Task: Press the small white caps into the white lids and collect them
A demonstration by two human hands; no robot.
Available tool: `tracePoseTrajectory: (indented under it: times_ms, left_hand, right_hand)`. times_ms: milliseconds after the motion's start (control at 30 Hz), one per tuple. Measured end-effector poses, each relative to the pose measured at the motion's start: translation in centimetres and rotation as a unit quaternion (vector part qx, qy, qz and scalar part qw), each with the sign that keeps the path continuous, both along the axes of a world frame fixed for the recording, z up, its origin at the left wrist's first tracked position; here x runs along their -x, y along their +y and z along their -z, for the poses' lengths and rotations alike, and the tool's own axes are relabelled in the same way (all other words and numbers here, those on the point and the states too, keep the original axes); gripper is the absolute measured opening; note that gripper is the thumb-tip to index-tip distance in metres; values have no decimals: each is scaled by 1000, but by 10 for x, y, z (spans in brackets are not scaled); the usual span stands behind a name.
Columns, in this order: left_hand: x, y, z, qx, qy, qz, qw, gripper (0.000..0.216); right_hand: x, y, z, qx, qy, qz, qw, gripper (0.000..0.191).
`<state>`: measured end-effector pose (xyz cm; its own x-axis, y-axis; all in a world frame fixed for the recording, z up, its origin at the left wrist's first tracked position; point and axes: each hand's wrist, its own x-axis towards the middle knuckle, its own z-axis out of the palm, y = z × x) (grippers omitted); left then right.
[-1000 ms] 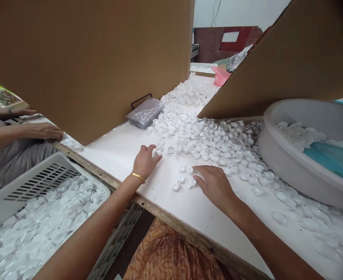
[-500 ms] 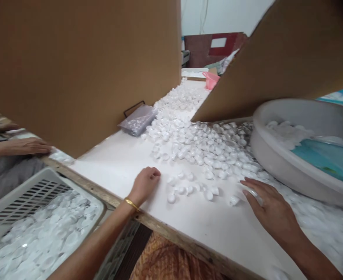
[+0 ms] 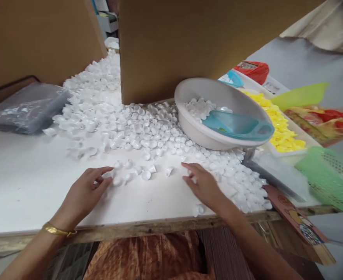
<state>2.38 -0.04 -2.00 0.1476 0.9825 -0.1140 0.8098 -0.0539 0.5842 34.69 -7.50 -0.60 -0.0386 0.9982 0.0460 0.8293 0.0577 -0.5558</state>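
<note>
Small white plastic cups, like toy teacups, lie in a loose heap (image 3: 142, 128) on the white table. In front of the heap is a short row of them, with one cup (image 3: 146, 175) on its side. My left hand (image 3: 85, 192), a gold bangle at its wrist, is at the row's left end, with thumb and forefinger closed about a white cup (image 3: 108, 174). To the right of the row, my right hand (image 3: 204, 186) hovers low with thumb and forefinger apart. Nearest to it is a single cup (image 3: 169, 171). Its other fingers are partly hidden.
Cardboard panels (image 3: 171, 50) stand behind the heap. A tilted grey-white basin (image 3: 185, 116) holds more cups and a blue scoop-like piece (image 3: 235, 126). Clear plastic bags (image 3: 28, 109) lie left. To the right are yellow pieces (image 3: 288, 134) in a tray and a green basket (image 3: 331, 179).
My view has swung right, bringing the yellow pieces and green basket in and losing the side crate and another person's hand. My left hand has closed on a cup at the row.
</note>
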Motion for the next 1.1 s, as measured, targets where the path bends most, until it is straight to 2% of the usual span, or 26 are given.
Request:
tracePoseTrajectory:
  times_ms: [100,200,300,400,567,667,733,800,867,933,1000,1100]
  left_hand:
    - [-16,0,0,9,-13,21,1000,47]
    - [-29,0,0,4,-24,29,999,49]
    - [-33,-1,0,-7,-13,28,999,48]
    - [-32,-1,1,-19,-10,24,999,47]
    - [-31,-1,4,-40,-22,8,999,49]
    - [-31,-1,7,-44,-33,-16,998,54]
    - [-29,-1,10,-44,-48,-25,998,56]
    - [-27,0,14,-45,-63,-28,997,57]
    - [-24,1,18,-44,-75,-33,996,57]
    - [-22,1,22,-39,-84,-39,995,57]
    - [-21,0,23,-33,-88,-42,995,56]
    - [-21,-1,22,-33,-84,-49,995,55]
  right_hand:
    - [33,17,7,-20,-39,-70,997,40]
    - [47,30,12,-34,-41,-95,994,17]
    - [40,29,13,-10,39,-53,998,9]
    - [22,20,15,-2,97,-7,995,22]
    - [5,5,18,-53,9,-11,999,27]
    - [-1,2,-7,-141,-8,-28,990,28]
    - [-11,11,-39,-232,-16,-31,972,27]
    - [-29,31,-76,-294,-26,17,955,23]
    - [-51,63,-107,-272,-31,72,959,24]
    - [-74,101,-125,-138,-54,96,984,29]
    - [-92,140,-130,27,-55,72,996,44]
    - [-107,189,-122,99,-75,49,991,67]
